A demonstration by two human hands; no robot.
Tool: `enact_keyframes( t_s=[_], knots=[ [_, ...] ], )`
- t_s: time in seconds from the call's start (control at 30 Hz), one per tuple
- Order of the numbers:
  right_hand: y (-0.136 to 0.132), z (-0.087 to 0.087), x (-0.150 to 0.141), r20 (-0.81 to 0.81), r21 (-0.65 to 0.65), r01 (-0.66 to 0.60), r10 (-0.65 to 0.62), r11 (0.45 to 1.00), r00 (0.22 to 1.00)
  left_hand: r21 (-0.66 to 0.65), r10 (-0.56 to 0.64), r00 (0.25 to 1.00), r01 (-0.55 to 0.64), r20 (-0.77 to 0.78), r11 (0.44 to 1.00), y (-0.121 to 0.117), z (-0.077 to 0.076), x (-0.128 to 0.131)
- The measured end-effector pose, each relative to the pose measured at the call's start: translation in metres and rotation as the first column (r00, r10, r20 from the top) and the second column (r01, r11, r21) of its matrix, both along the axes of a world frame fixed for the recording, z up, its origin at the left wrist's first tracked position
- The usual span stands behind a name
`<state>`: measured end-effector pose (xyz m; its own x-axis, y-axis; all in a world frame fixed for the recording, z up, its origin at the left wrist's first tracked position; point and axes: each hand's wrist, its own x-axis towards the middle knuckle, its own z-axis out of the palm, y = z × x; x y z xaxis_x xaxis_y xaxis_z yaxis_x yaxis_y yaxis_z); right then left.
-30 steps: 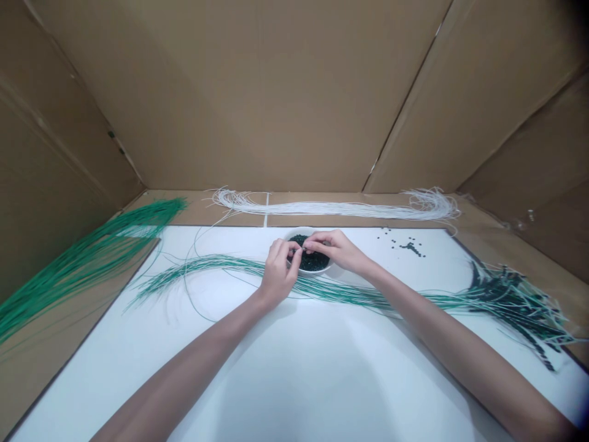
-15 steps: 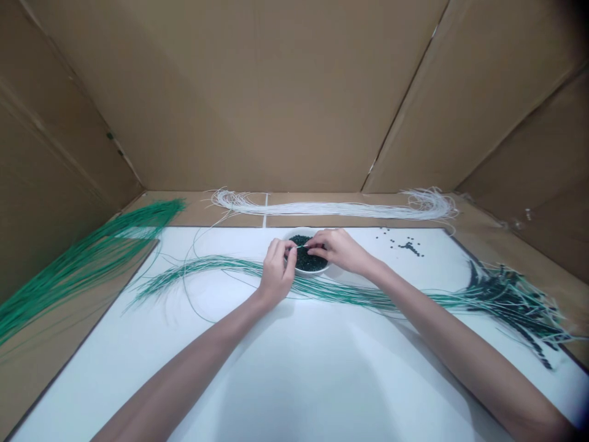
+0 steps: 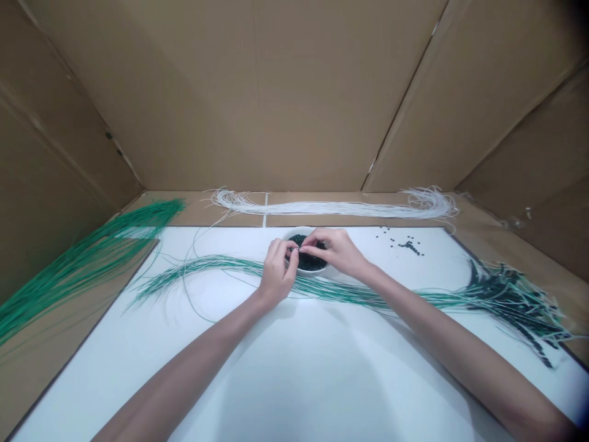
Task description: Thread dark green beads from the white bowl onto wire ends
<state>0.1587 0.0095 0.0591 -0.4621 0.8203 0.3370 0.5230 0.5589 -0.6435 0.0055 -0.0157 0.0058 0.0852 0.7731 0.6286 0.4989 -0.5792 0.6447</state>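
Over a small white bowl heaped with dark green beads, my two hands work close together. My left hand sits at the bowl's near left rim, its fingertips pinching a thin pale wire. My right hand reaches in from the right, fingertips against the left hand's. Whether those fingers grip a bead or the wire is hidden. A long band of green-and-white wires runs on the white board just below both hands.
A bundle of white wires lies along the back. Green wires fan out on the cardboard at left. Bead-strung wire ends spread at right, with loose dark beads behind them. Cardboard walls enclose the back and sides.
My right hand has moved left over the bowl, and its fingertips now meet those of my left hand. The bowl and the wire bundles stay in place.
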Motion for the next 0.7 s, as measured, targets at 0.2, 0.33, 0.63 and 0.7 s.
enact_keyframes(
  t_s=[0.2, 0.33, 0.63, 0.7],
  knots=[
    [0.0007, 0.0042, 0.0048, 0.008, -0.024, -0.054, 0.054, 0.998, 0.999, -0.033, 0.016, 1.0, -0.015, 0.005, 0.999, -0.0005, 0.0014, 0.0002],
    [-0.0003, 0.0054, 0.0039, 0.034, -0.009, -0.044, 0.044, 0.999, 0.998, -0.017, 0.009, 1.0, -0.009, -0.016, 1.0, -0.0002, 0.003, 0.001],
    [0.0009, 0.0052, 0.0046, 0.074, -0.026, -0.018, 0.02, 1.0, 0.997, -0.023, 0.028, 1.0, -0.028, 0.011, 0.999, 0.0001, 0.0014, 0.0009],
    [0.0012, 0.0055, 0.0047, 0.069, -0.041, -0.017, 0.02, 0.999, 0.997, -0.025, 0.038, 0.999, -0.037, 0.016, 0.999, 0.0001, 0.0008, 0.0009]
  ],
)
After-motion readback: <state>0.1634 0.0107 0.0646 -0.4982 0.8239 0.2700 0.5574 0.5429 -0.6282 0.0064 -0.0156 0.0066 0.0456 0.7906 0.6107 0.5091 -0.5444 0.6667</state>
